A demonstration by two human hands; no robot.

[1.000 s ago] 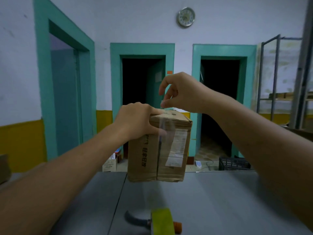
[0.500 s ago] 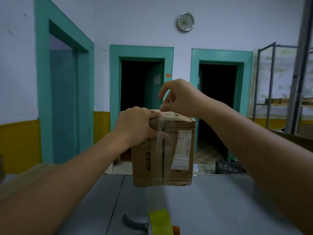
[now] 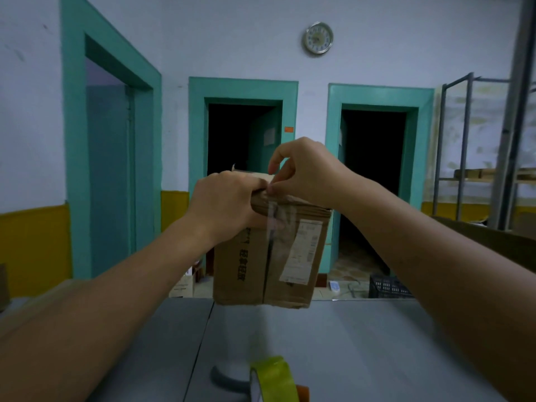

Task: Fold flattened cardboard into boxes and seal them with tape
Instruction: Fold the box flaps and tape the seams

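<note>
While the cardboard box (image 3: 269,256) was held up off the table (image 3: 362,338), near the middle of the head view and slightly tilted, the sealing step looked to be in hand. The left hand (image 3: 226,204) gripped the box's upper corner at about 10 o'clock, fingers curled over the top edge and thumb against the near face. The right hand (image 3: 304,172), at about 1 o'clock from the box, pinched the end of a clear tape strip (image 3: 272,224) at the top edge, touching the left hand there. That strip ran down the near face along the centre seam, with a shipping label (image 3: 301,250) just beside it at 3 o'clock. A yellow-green tape roll (image 3: 272,378) lay on the table at 6 o'clock, well apart from the box. By my judgement, the next move called for pressing the tape end down over the top flaps and smoothing it flat while the left hand steadied the box. Whether the far side was taped could not be told.
</note>
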